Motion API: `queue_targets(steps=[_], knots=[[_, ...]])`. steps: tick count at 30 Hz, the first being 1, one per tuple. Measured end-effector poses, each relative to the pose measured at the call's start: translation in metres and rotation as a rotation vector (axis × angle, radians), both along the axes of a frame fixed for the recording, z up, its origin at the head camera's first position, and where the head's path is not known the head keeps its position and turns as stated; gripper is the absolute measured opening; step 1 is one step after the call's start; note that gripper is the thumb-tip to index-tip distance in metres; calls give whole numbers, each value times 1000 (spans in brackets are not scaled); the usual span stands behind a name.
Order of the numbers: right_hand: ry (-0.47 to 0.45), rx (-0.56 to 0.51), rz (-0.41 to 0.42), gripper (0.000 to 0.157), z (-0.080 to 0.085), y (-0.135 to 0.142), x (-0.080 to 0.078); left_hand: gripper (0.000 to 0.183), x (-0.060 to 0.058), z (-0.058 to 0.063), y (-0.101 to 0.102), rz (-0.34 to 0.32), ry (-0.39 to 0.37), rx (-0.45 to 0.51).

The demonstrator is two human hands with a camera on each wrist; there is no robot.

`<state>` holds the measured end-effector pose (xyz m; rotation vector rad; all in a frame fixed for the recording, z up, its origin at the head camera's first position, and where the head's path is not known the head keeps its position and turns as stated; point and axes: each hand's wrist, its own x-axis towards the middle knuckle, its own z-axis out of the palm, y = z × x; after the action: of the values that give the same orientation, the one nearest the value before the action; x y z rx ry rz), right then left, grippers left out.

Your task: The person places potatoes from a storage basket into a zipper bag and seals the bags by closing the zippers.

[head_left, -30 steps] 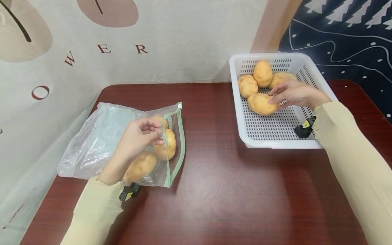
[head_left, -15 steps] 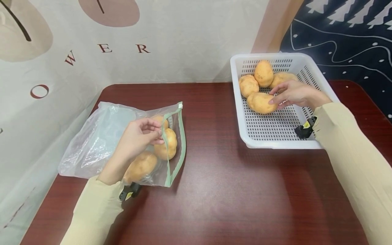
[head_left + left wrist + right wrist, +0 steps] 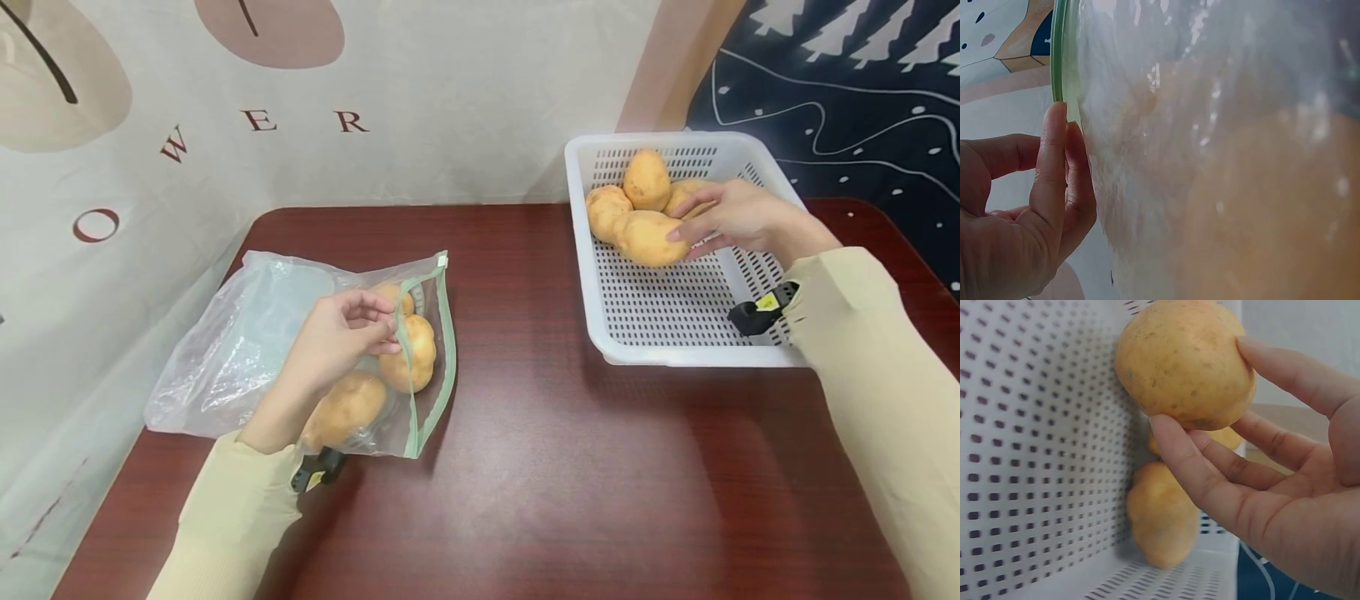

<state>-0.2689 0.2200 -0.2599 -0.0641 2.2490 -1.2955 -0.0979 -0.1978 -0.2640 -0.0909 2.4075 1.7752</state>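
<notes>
In the head view my right hand (image 3: 738,218) holds a yellow potato (image 3: 651,239) by its right end, over the white slotted basket (image 3: 609,348). The right wrist view shows thumb and fingers around that potato (image 3: 1185,369), with another potato (image 3: 1163,515) lower in the basket. Three more potatoes, one a rounded potato (image 3: 647,179), lie behind the held one. On the left, my left hand (image 3: 341,333) pinches the green-edged mouth of a clear zip bag (image 3: 438,367). Through the plastic show several potatoes, among them a long potato (image 3: 348,408). In the left wrist view the fingertips grip the green strip (image 3: 1057,56).
Both the bag and the basket stand on a dark red-brown table (image 3: 525,433). A printed light cloth (image 3: 465,100) hangs along the back edge, and a dark cloth with white trees (image 3: 847,108) is behind the basket at right.
My right hand has drawn up and slightly right, and the potato in its fingers has shifted with it, now overlapping the potatoes behind. The left hand keeps its hold on the bag's mouth.
</notes>
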Motion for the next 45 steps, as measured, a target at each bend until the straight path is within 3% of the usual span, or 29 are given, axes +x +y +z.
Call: queue_targets(steps=[18, 30, 37, 45], knots=[[21, 7, -3, 54, 57, -17, 12, 23, 1, 2, 2, 9, -7, -6], [128, 24, 22, 53, 87, -54, 26, 23, -1, 3, 1, -2, -10, -22], [119, -124, 45, 48, 90, -90, 39, 22, -1, 3, 2, -4, -16, -30], [85, -230, 118, 34, 76, -138, 52, 22, -1, 3, 1, -8, -10, -38]])
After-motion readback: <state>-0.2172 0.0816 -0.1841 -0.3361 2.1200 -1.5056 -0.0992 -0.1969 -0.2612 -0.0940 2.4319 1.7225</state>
